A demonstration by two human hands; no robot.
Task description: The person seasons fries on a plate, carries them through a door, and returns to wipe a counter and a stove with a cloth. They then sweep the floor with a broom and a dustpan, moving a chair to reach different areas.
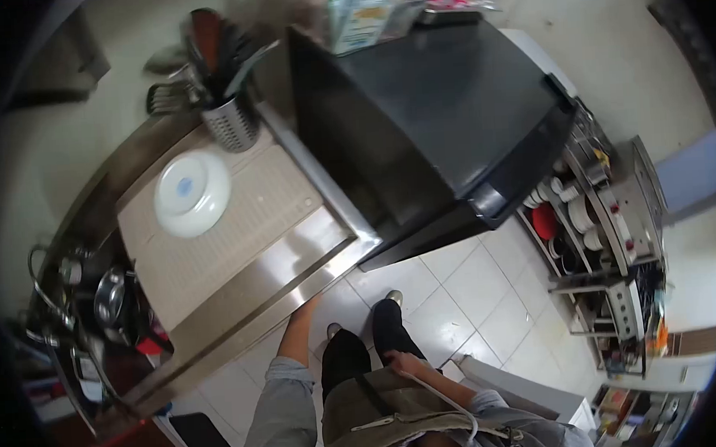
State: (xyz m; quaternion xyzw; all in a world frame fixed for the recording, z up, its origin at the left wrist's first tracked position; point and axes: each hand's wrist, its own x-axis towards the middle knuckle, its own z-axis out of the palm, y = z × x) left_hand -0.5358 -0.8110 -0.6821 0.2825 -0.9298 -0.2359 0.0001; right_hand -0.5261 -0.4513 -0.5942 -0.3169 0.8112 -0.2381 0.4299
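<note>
My left hand (306, 307) reaches down at the front edge of the steel counter (295, 263), its fingers hidden behind that edge. Close to the front of a brown apron (347, 402), my right hand (403, 362) is held low with its fingers curled in. A pale cord (452, 403) runs from beside that hand back towards my waist; I cannot tell what the fingers hold. On the ribbed beige drainboard (267, 188) a white bowl (193, 193) lies upside down, apart from both hands.
A perforated steel holder (230, 125) full of utensils stands at the board's back corner. The sink (105, 350) at left contains pans. Right of the counter is a black appliance (448, 97); crockery shelves (572, 212) and a stove (622, 311) lie farther right, across the tiled floor (459, 299).
</note>
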